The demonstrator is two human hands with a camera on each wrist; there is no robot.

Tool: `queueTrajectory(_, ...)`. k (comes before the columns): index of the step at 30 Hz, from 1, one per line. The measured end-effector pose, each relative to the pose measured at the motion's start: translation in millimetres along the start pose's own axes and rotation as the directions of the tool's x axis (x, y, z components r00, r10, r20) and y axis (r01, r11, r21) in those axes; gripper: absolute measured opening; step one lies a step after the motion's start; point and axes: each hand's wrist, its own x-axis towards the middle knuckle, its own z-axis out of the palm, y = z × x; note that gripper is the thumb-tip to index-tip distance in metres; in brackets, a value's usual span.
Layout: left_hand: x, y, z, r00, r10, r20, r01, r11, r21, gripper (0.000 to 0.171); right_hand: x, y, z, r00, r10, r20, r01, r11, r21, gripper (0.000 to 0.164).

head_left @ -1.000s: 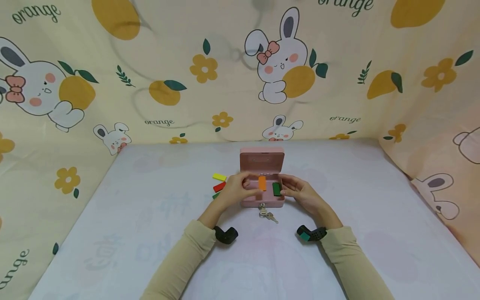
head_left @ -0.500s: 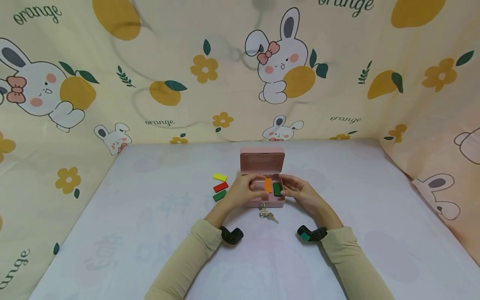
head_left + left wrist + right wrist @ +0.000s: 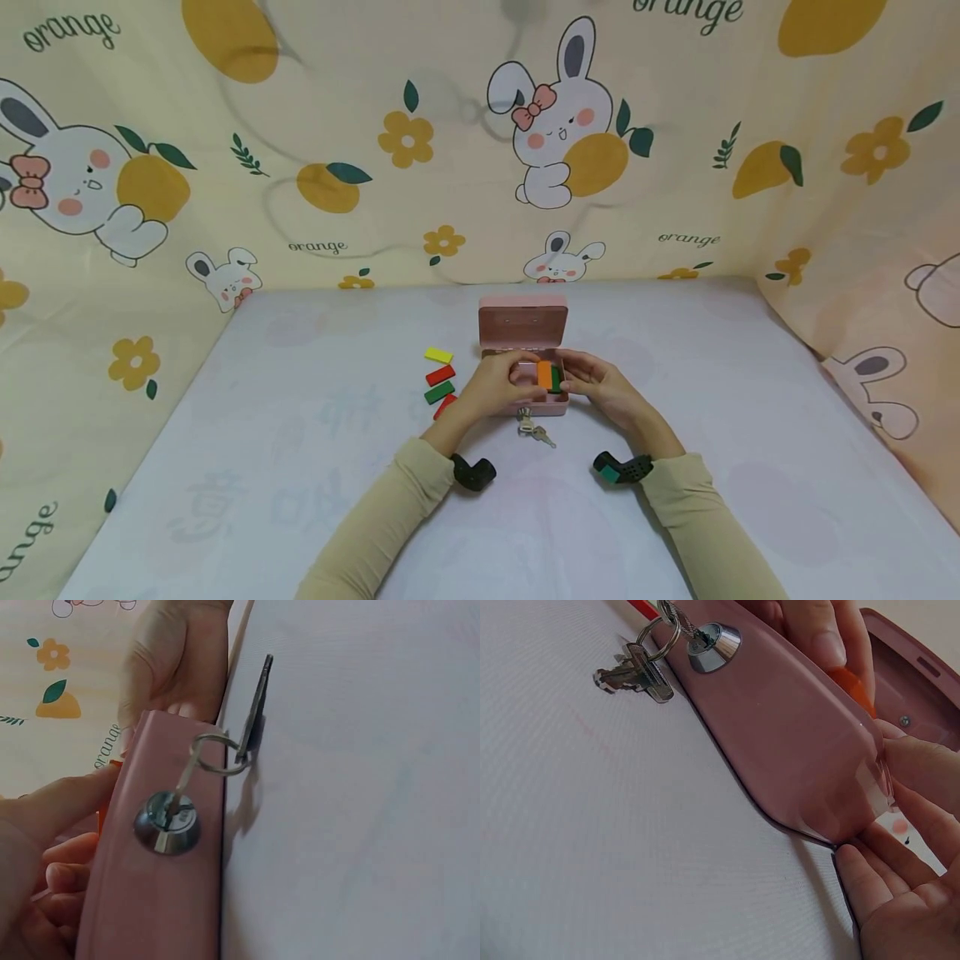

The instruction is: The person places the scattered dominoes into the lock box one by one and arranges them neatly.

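A pink metal cash box (image 3: 557,409) stands on the table with its lid raised. My left hand (image 3: 489,386) pinches an orange domino-like block (image 3: 544,375) inside the box, thumb near the front, fingers at the back. Right beside it on the right is a dark green block (image 3: 556,380), partly covered by the orange one. My right hand (image 3: 613,393) grips the box's right end; in the right wrist view, the thumb (image 3: 924,759) lies at the rim and the other fingers lie outside the wall. Keys (image 3: 259,705) on a ring hang from the lock (image 3: 169,823) at the front.
Left of the box lie loose blocks: a yellow one (image 3: 438,355), a red one (image 3: 440,375), a green one (image 3: 439,392) and another red one (image 3: 446,406) partly behind my left wrist. A patterned cloth (image 3: 405,208) rises behind the white table (image 3: 300,433).
My left hand has moved rightward with the orange block, bringing it next to the green block. More of the loose blocks on the left now shows. The right hand stays in place.
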Motion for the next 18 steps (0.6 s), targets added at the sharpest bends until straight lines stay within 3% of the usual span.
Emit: queueTrajectory(18, 7.3, 1.8, 2.7, 0.998, -0.065, -0.008, 0.066, 0.991, 0.116, 0.05, 0.2, -1.9, 1.0, 1.0, 0.02, -0.013, -0.021, 0.999, -0.033, 0.062)
